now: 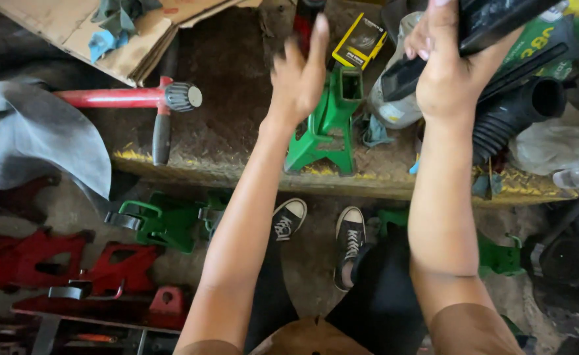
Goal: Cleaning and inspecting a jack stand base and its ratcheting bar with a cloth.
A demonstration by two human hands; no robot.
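Gripping a black plastic part (493,23) up high, the right hand (444,75) has its fingers clamped on it. The left hand (299,75) is spread apart, touching nothing, above a green stand (329,125) near the bench edge (237,172).

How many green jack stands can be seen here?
3 at least: one green jack stand upright on the ledge by the left hand, one lying on the floor below, one partly hidden behind the right forearm.
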